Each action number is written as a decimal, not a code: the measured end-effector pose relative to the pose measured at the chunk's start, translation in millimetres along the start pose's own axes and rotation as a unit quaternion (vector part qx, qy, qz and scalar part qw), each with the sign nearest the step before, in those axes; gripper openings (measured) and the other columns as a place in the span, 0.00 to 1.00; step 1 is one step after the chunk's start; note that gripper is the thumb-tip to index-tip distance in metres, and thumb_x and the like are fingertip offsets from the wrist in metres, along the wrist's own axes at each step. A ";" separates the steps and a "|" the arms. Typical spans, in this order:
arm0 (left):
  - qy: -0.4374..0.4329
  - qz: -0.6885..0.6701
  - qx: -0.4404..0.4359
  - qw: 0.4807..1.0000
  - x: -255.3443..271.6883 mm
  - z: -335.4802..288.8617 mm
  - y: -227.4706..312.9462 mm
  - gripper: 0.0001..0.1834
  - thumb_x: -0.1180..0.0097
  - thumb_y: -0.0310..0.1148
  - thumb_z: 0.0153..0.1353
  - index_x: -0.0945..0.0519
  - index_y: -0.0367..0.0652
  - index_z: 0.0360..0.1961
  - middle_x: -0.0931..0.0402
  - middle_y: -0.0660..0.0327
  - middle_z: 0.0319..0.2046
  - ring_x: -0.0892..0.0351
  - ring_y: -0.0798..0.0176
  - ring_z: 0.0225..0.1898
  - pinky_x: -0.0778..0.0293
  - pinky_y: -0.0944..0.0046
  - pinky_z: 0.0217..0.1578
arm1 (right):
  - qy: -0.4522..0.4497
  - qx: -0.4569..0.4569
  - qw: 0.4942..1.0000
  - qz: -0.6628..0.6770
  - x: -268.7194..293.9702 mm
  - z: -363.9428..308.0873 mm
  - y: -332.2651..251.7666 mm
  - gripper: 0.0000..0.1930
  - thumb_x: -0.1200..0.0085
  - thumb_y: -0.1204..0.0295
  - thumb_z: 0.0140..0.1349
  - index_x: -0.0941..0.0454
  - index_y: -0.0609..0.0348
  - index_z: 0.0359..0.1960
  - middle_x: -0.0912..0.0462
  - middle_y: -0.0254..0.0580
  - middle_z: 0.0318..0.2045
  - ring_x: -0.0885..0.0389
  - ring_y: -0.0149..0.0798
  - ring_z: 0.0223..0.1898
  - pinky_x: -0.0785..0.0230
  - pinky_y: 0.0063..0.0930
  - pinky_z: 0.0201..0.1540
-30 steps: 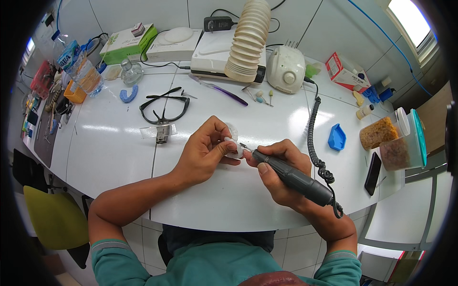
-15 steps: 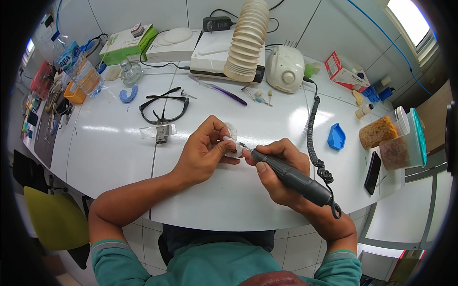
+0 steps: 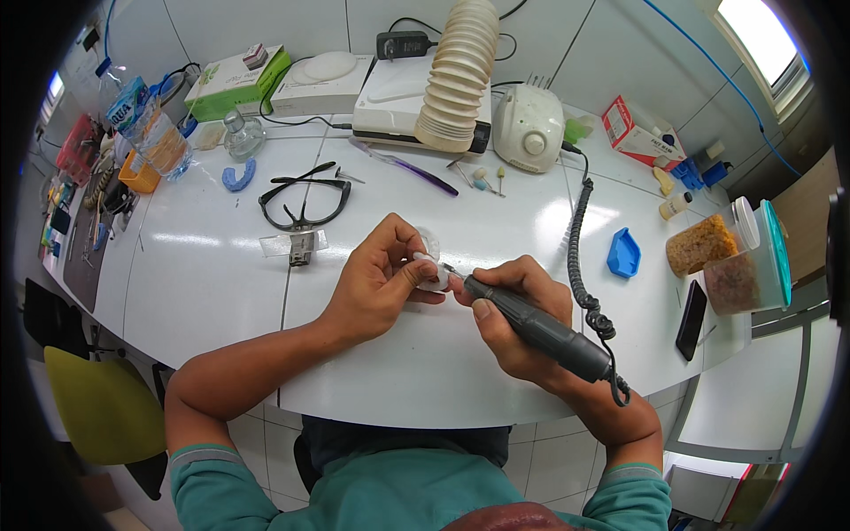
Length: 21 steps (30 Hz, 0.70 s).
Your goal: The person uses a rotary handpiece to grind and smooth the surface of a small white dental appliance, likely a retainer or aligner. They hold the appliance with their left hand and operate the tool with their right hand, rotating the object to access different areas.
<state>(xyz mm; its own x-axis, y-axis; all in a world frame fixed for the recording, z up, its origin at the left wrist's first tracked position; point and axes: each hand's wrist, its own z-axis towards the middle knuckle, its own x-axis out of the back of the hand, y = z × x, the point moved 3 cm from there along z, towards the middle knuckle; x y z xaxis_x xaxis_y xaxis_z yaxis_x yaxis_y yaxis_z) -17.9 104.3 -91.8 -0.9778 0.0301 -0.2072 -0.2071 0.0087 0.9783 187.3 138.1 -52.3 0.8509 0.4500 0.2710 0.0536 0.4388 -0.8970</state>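
Note:
My left hand pinches a small whitish piece between thumb and fingers over the middle of the table; its exact kind is partly hidden by the fingers. My right hand is wrapped around a dark grey rotary handpiece, held slanting with its thin metal bit at the piece. Whether the bit touches it I cannot tell. Just behind the left fingertips lies a pale round thing, partly covered. A coiled black cord runs from the handpiece back to a cream control box with a round knob.
Behind my hands stands a white unit with a ribbed hose. Black-framed glasses and a purple-handled tool lie farther back. To the right are a blue mould, a phone and plastic tubs.
The handpiece and my right hand have shifted very slightly left. My left hand keeps its hold on the whitish piece, nearly unmoved.

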 end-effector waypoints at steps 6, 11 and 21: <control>0.002 -0.008 -0.002 1.000 -0.3 -0.3 -0.4 0.10 0.43 0.28 0.77 0.34 0.41 0.47 0.22 0.60 0.40 0.14 0.69 0.44 0.08 0.63 0.47 | 0.008 0.009 1.000 -0.003 -1.0 -0.1 2.5 0.13 0.36 0.76 0.64 0.20 0.70 0.46 0.09 0.51 0.35 0.09 0.33 0.33 0.17 0.26 0.38; 0.004 -0.009 -0.001 1.000 -1.5 -0.5 1.1 0.10 0.43 0.28 0.77 0.34 0.41 0.47 0.22 0.59 0.40 0.14 0.69 0.44 0.08 0.63 0.47 | 0.010 0.009 1.000 -0.008 -0.8 -0.7 2.5 0.13 0.36 0.76 0.63 0.20 0.70 0.46 0.09 0.51 0.35 0.10 0.33 0.33 0.18 0.26 0.38; -0.005 -0.015 -0.003 1.000 -1.5 0.4 1.5 0.10 0.45 0.28 0.78 0.35 0.41 0.47 0.22 0.58 0.42 0.13 0.66 0.47 0.08 0.61 0.49 | 0.019 0.007 1.000 -0.012 -2.0 -0.8 -1.1 0.12 0.37 0.76 0.65 0.21 0.71 0.46 0.10 0.52 0.35 0.10 0.34 0.33 0.18 0.26 0.37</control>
<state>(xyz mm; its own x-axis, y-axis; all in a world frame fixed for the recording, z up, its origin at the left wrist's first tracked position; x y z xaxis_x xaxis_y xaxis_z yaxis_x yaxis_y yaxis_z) -16.8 104.7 -90.0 -0.9709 0.0401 -0.2361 -0.2362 0.0033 0.9717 186.0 136.1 -52.1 0.8684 0.4104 0.2782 0.0668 0.4591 -0.8859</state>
